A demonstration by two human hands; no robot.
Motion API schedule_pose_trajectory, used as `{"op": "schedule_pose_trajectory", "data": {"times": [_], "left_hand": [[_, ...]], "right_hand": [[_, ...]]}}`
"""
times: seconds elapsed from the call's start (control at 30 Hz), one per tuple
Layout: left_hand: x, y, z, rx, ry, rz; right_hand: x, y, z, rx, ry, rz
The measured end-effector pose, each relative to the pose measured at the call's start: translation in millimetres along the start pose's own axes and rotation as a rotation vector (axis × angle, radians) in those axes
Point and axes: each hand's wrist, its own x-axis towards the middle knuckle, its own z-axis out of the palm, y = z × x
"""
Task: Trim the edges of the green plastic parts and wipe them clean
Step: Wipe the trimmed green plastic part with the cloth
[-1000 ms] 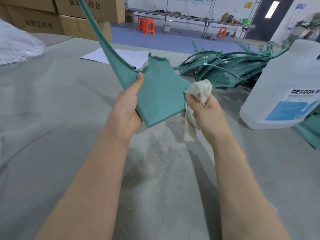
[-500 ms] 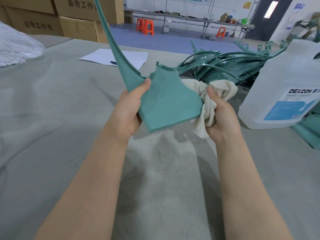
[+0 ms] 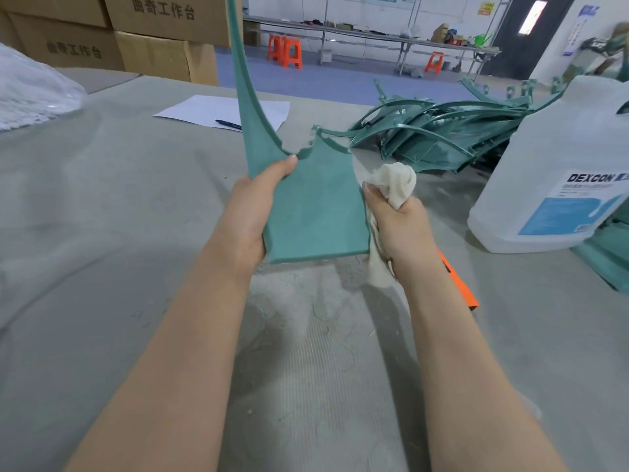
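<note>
Frame centre: left hand (image 3: 252, 212) grips the green plastic part (image 3: 316, 206) by its left edge, held above the bench (image 3: 102, 216). Right hand (image 3: 398, 219) clenches a cloth (image 3: 394, 182) against the right edge. Part looks light, thin, stiff; the long spine likely flexes, so hold the broad panel.

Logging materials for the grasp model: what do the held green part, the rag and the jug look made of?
Held green part: likely moulded plastic, matte, grainy face, raised edge rim. The rag: soft cream cloth, bunched, creased; weave unclear. The jug: translucent white plastic, smooth, printed label.
</note>
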Motion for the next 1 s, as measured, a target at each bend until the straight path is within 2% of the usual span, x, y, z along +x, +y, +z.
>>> {"op": "schedule_pose_trajectory", "data": {"times": [0.1,0.17,0.3,0.4,0.47,0.53,0.57,0.63,0.67,0.73,0.9,0.93,1.0], "left_hand": [[2,2,-7,0.002,0.060,0.006],[2,2,-9,0.011,0.077,-0.001],[2,3,-4,-0.035,0.000,-0.011],[2,4,-1,-0.106,-0.097,-0.038],[1,7,-5,-0.082,-0.106,-0.056],[1,9,-9,-0.030,-0.103,-0.087],[2,9,-10,-0.005,-0.114,-0.112],[1,7,-9,0.047,-0.146,-0.185],[0,6,-6,0.078,-0.154,-0.220],[0,3,-3,0.124,-0.150,-0.246],[4,-1,-4,0.151,-0.122,-0.224],[3,-2,-3,0.149,-0.128,-0.236],[2,-3,-2,0.147,-0.156,-0.253]], "right_hand": [[-2,-2,-4,0.088,-0.223,0.053],[-1,-2,-6,0.025,-0.251,0.055],[1,3,1,-0.219,-0.114,0.020],[0,3,5,-0.201,-0.022,0.002],[0,0,0,-0.156,0.108,-0.013],[3,-6,-11,0.058,0.210,0.017],[2,-10,-15,0.251,0.182,0.058],[0,-16,-18,0.616,-0.008,0.112],[-3,-19,-16,0.674,-0.096,0.118],[-8,-22,-10,0.580,-0.209,0.104],[-18,-22,-2,-0.060,-0.413,-0.051],[-17,-20,1,-0.190,-0.423,-0.105],[-12,-15,4,-0.409,-0.329,-0.202]]}}
